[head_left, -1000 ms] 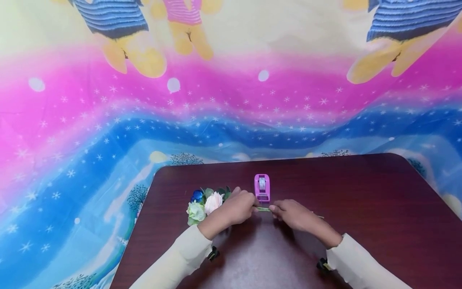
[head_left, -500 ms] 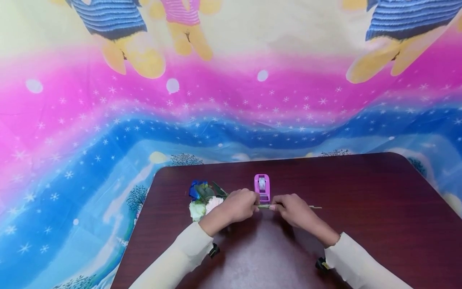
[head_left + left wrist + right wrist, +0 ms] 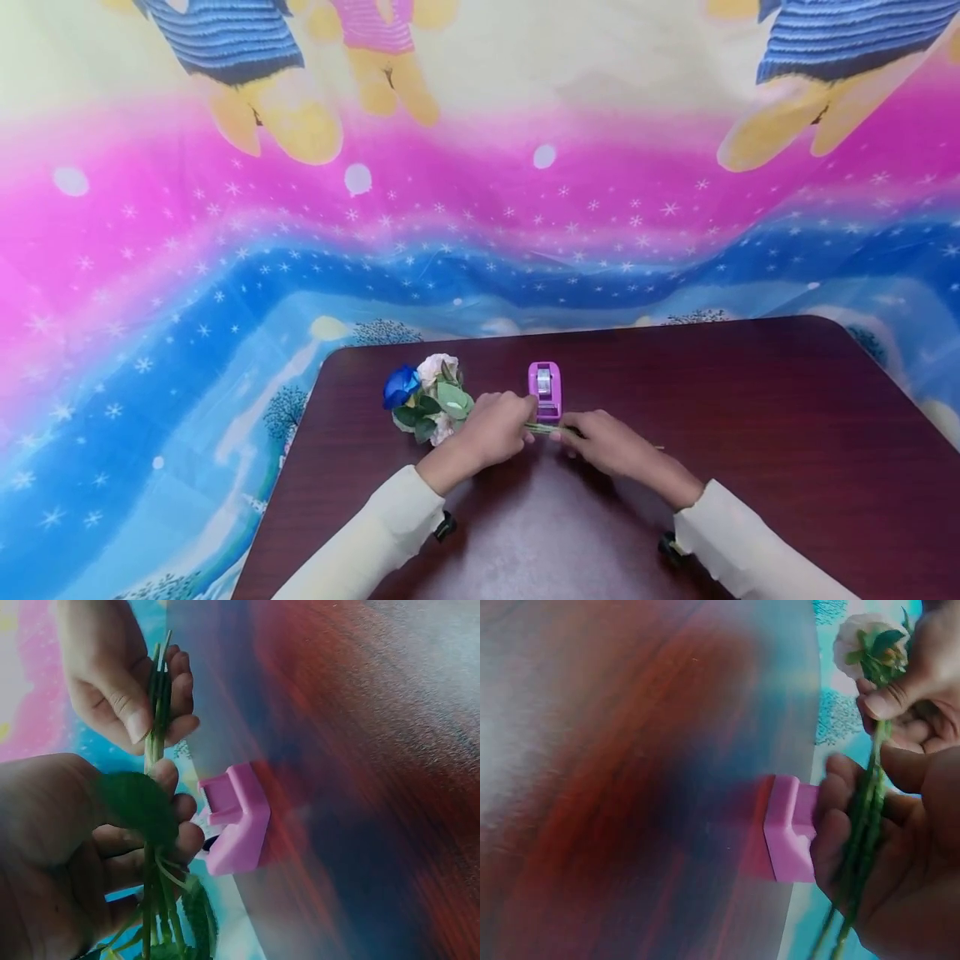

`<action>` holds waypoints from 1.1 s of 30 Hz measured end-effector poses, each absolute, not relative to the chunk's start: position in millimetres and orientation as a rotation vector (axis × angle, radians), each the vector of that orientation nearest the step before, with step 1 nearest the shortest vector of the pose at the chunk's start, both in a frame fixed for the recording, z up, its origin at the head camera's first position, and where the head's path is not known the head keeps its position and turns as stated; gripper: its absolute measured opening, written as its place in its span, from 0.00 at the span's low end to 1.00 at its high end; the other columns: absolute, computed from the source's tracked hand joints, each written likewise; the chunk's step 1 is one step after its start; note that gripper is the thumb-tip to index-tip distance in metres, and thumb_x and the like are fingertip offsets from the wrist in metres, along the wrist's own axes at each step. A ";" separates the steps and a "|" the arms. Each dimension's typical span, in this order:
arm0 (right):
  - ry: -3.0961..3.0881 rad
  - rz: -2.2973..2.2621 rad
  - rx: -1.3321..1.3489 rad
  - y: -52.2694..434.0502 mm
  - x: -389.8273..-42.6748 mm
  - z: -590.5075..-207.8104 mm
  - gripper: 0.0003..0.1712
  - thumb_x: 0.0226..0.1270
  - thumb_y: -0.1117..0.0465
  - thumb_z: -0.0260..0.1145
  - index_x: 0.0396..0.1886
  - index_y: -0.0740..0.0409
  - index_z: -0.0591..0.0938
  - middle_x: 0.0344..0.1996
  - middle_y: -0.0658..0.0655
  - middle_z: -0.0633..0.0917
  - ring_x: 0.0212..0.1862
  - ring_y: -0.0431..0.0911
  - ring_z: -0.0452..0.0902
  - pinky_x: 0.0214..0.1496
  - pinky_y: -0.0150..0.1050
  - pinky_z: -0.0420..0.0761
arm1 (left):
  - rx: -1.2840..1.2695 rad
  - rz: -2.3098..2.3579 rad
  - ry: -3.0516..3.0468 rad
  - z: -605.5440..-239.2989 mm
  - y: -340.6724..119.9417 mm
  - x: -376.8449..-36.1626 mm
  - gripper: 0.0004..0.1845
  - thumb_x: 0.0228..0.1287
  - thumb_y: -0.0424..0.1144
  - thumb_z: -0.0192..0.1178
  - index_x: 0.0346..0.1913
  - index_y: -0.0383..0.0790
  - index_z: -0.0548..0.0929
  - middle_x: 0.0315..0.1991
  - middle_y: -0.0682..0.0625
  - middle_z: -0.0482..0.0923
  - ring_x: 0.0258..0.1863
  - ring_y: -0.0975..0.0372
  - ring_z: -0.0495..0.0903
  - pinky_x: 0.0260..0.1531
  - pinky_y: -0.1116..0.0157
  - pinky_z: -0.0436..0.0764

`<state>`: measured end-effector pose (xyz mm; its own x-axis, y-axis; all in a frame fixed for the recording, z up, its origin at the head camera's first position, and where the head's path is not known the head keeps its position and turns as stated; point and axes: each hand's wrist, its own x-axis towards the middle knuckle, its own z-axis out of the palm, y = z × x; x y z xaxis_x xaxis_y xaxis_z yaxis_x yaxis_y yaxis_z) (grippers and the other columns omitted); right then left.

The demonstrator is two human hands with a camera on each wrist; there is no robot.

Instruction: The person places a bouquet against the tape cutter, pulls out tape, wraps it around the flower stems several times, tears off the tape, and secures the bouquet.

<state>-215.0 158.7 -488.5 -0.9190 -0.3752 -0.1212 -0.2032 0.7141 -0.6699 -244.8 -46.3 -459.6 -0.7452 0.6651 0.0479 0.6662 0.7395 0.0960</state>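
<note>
A small bunch of flowers lies crosswise between the two hands, heads to the left. In the head view it shows a blue rose point(image 3: 401, 387), pale pink blooms point(image 3: 437, 367) and green leaves point(image 3: 453, 400). Just below the heads, the left hand point(image 3: 495, 427) grips the stems. Farther along, the right hand point(image 3: 607, 442) holds the same green stems point(image 3: 542, 428), thumb against them in the left wrist view. Stem ends stick out past the right hand point(image 3: 922, 870) in the right wrist view. Behind the hands stands a pink tape dispenser point(image 3: 556, 390) with a clear roll.
The dark red-brown table point(image 3: 750, 417) reaches to both sides of the hands. A printed cloth point(image 3: 480, 192) in pink, blue and cream hangs behind its far edge. Dark wrist devices point(image 3: 445, 526) sit at the sleeves.
The flower heads have turned about the stems: the blue rose now sits left, a pale pink bloom at the back, leaves in front. Both hands stay in nearly the same place.
</note>
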 end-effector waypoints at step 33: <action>2.955 -1.041 -0.493 159.0 -219.3 -500.0 0.05 0.65 0.62 0.73 0.39 0.55 0.91 0.34 0.50 0.91 0.33 0.37 0.81 0.36 0.34 0.79 | -1.094 -0.515 -3.009 -471.8 -46.6 -250.8 0.08 0.72 0.40 0.63 0.42 0.44 0.92 0.37 0.55 0.91 0.33 0.67 0.85 0.37 0.68 0.81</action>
<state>-219.3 159.0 -500.0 -0.9513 -0.2799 0.1294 -0.2993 0.7363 -0.6069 -250.8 -46.6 -471.8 -0.7680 0.6403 0.0134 0.6083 0.7228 0.3279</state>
